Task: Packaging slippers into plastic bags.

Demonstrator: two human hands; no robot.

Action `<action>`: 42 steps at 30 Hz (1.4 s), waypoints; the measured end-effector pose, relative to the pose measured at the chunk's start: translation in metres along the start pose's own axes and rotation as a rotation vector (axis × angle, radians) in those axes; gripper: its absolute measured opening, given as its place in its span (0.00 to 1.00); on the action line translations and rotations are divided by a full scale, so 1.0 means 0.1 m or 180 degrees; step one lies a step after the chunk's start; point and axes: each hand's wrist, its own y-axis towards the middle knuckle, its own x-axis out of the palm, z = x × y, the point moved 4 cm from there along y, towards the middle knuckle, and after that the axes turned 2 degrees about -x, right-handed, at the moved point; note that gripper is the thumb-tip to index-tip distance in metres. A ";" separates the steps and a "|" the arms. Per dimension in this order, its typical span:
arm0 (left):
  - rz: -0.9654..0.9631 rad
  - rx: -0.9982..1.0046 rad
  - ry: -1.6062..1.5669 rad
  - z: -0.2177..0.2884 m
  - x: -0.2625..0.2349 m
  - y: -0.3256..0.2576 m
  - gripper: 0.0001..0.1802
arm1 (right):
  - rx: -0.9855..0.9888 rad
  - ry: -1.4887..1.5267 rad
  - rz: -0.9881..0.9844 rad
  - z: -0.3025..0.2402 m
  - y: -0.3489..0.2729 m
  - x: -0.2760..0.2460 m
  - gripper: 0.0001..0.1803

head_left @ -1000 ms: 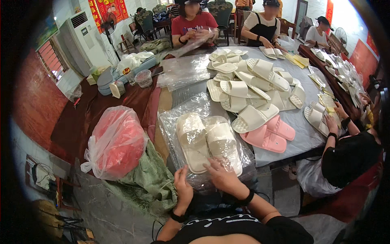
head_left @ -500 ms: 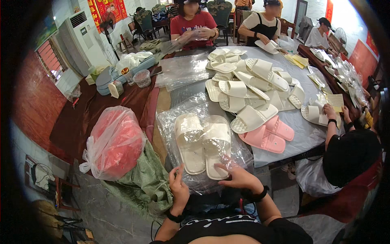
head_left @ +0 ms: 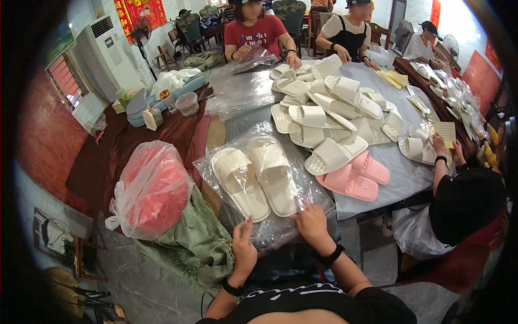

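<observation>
on the near side of the bench, a pair of cream slippers lies side by side, slightly tilted to the left, inside a clear bag. right hand pinches film at the bag's lower right. left hand has its fingertips at the bag just below the left slipper; the glossy film makes it impossible to tell whether it grips.

surface: pale sheet under a loose heap of cream slippers; pink slippers just beside it. flat clear bags are stacked beyond the working spot. brown cover to the left, carrying a blue-grey case and a small tub.

room: red bundle in thin plastic against a green sack; grey marbled floor; standing fan near a white cabinet; co-workers across the bench and at right.
</observation>
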 end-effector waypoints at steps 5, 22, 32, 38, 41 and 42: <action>0.0032 -0.0039 -0.0045 -0.01 0.00 0.00 0.44 | 0.0331 -0.0221 -0.0139 0.11 -0.01 0.13 0.23; 0.0116 -0.0833 -0.0784 -0.02 0.00 0.02 0.24 | 0.0493 0.0009 0.0126 0.02 0.08 -0.15 0.23; 0.1007 -0.0674 -0.1599 -0.10 -0.30 0.06 0.17 | 0.0598 0.0059 0.0743 0.04 0.09 -0.39 0.14; 0.0279 0.0100 -0.0385 0.13 0.06 -0.10 0.17 | 0.1192 0.1813 0.0959 -0.22 0.14 -0.37 0.14; -0.0181 -0.0642 -0.0638 0.17 0.19 -0.10 0.18 | 0.0731 0.1871 0.0214 -0.41 0.06 -0.37 0.24; -0.0091 -0.0451 -0.0511 0.14 0.21 -0.12 0.19 | 0.0728 0.1869 0.0203 -0.48 0.06 -0.45 0.24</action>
